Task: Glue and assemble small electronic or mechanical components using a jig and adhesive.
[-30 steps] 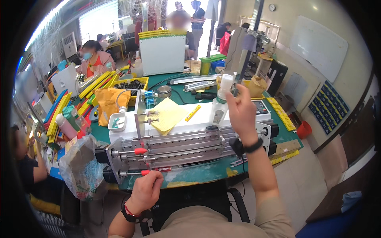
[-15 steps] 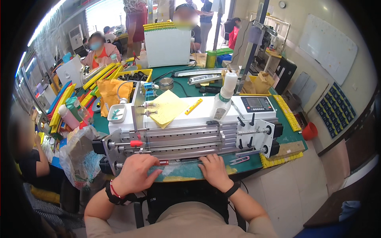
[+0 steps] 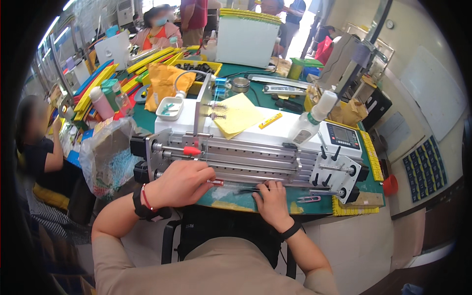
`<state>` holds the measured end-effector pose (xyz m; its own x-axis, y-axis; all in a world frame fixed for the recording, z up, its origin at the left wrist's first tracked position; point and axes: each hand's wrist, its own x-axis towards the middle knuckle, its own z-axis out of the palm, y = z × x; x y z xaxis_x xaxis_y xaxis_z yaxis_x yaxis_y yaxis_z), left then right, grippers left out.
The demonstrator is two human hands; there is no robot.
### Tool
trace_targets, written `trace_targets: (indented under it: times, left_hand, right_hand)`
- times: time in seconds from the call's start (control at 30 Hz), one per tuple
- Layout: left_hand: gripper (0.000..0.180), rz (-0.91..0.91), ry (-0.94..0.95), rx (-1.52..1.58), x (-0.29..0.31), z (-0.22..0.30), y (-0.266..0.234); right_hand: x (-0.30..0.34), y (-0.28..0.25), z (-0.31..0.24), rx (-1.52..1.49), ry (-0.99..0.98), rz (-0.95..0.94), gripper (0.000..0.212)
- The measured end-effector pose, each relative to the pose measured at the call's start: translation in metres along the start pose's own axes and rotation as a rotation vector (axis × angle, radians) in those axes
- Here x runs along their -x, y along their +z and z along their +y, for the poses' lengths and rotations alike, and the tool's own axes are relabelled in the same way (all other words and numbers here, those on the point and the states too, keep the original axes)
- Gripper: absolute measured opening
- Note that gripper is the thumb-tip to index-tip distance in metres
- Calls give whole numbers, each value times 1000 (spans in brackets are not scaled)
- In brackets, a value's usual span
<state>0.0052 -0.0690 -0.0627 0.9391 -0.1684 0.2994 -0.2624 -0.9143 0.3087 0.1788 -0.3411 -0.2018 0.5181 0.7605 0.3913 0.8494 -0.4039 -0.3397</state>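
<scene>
My left hand [image 3: 182,183] is closed at the near edge of the bench machine [image 3: 236,155], its fingertips pinching a small red object [image 3: 216,182] whose exact kind I cannot make out. To its right, my right hand [image 3: 273,202] rests on the green table [image 3: 231,197] with thumb and fingers apart. Thin dark strands [image 3: 244,191] lie between the two hands and run up to the right fingers. Pink-handled thread snips [image 3: 309,199] are on the table right of that hand. A red cone-shaped piece [image 3: 192,151] sits on the machine's rod above my left hand.
A white bottle [image 3: 312,118], yellow paper sheets [image 3: 238,116], a yellow marker [image 3: 270,120] and a white dish [image 3: 170,108] stand on the machine. A plastic-lined bin [image 3: 105,164] is at the left. A person [image 3: 42,152] sits beyond it; others work farther back.
The view has turned, shifting the scene rightward and the machine's right end downward. My left hand has picked up the red object that lay on the table. My right hand stays near the table edge.
</scene>
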Motion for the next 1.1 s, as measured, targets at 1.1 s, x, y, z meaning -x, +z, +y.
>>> trace_targets:
  times: [1.1]
  left_hand:
    - [13,-185,293,-215,-11,-40,-13]
  right_hand:
    - [-47,-15,-103,-675,-224,252,27]
